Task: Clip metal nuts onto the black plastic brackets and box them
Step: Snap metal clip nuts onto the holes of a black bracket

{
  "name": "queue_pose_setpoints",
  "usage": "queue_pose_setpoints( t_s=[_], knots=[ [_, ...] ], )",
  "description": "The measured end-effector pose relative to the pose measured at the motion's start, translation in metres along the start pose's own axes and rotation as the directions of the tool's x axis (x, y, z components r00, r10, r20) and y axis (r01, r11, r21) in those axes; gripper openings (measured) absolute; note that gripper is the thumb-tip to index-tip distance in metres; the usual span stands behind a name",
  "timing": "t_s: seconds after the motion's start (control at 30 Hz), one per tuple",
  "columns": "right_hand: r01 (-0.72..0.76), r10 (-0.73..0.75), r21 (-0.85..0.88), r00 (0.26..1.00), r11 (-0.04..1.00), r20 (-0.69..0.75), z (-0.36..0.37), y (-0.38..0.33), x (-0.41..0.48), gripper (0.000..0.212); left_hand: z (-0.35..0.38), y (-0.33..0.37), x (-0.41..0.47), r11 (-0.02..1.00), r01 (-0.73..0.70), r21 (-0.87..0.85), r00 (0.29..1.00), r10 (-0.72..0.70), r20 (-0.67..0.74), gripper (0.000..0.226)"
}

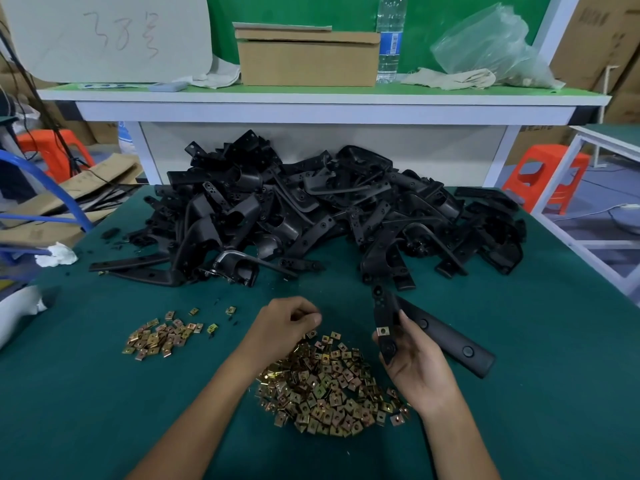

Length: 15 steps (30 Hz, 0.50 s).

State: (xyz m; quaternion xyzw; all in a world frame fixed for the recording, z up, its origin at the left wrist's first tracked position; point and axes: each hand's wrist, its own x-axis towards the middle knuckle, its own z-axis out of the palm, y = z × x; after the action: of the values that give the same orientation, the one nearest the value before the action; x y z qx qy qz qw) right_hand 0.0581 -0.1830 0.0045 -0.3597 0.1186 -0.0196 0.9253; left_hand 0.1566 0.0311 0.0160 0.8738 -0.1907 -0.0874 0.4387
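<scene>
The right hand (412, 362) grips a black bracket (446, 337) above the bench (104, 410), with one nut (382, 330) already clipped on. The left hand (287, 323) curls over the nut pile (322, 386), and I cannot tell if it holds anything. A nut pushed on skewed could spring off.

Bracket heap (311, 209) lies behind the nut pile (329, 386); smaller nut scatter (162, 336) lies left.

The green-topped table (104, 393) carries a tangled heap of black plastic brackets (311, 209) along its far side. Near the front edge lies a big pile of metal nuts (329, 386), with a smaller scatter of nuts (159, 337) to its left. A crumpled white rag (57, 258) sits at the left edge.
</scene>
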Motion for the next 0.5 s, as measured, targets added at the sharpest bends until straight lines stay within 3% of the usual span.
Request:
queue_pose_setpoints(
  t_s=[0.23,0.5],
  knots=[
    [0.002,-0.002,-0.015,1.000,1.000,0.004,0.0004,0.0006,-0.0006,0.028,-0.0021,-0.0024,-0.0035,0.953,0.105,-0.284,0.994,-0.108,0.005,0.011],
    [0.002,-0.002,-0.021,1.000,1.000,0.003,-0.0020,0.0017,0.0012,0.026,-0.0044,-0.0060,-0.0064,0.923,0.134,-0.360,0.991,-0.131,0.032,0.032]
  ],
)
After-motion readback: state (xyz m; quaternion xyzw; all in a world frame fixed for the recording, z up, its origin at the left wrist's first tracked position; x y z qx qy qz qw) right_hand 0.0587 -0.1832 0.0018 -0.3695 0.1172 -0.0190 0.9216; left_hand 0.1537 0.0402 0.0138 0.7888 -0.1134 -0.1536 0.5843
